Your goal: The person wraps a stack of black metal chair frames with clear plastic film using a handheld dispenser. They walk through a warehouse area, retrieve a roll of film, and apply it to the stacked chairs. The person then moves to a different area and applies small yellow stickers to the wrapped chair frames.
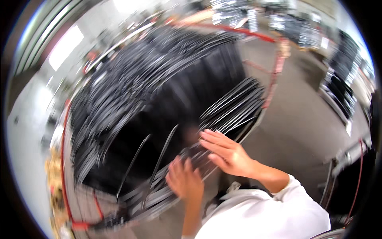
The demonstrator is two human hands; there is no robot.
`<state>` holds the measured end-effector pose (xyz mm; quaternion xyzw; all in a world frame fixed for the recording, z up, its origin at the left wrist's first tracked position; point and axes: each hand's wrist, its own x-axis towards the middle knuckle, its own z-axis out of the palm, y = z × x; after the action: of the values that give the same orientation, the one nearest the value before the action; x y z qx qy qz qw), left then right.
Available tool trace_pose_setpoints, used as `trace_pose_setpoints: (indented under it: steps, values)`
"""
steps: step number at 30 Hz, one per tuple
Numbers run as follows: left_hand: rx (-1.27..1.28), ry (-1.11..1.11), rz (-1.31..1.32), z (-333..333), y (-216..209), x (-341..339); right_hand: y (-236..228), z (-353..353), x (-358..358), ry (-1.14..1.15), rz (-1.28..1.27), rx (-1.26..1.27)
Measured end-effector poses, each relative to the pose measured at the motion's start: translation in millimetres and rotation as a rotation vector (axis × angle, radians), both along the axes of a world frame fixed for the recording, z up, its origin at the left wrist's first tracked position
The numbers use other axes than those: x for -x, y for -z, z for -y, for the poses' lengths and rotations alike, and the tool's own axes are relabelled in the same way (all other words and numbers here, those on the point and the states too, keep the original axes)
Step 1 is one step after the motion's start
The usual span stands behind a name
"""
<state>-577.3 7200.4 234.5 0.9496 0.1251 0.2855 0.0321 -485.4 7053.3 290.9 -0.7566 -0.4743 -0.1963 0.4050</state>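
Note:
A large heap of thin black strips (135,75) fills the space in front of me, their edges smeared by motion. My right hand (225,153) has its fingers stretched out at the near end of a smaller stack of black strips (232,105). Whether it touches them I cannot tell. To its left, my left hand (185,179) is blurred, its fingers apart over the strips along the near side. Nothing shows in either hand. Two thin, bent rods (161,159) stand up to the left of my left hand.
A red metal frame (274,71) surrounds the heap. Beyond it on the right, a dark stack (338,93) stands on the grey floor (296,103). Closer on the right is a metal frame with a red bar (355,183). Tan material (55,183) lies past the left side.

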Motion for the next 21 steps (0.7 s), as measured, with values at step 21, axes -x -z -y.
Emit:
trace_pose_setpoints:
  steps: [21]
  values:
    - [0.190, 0.425, 0.239, 144, -4, -129, 61, 175, -103, 0.002, -0.326, -0.029]
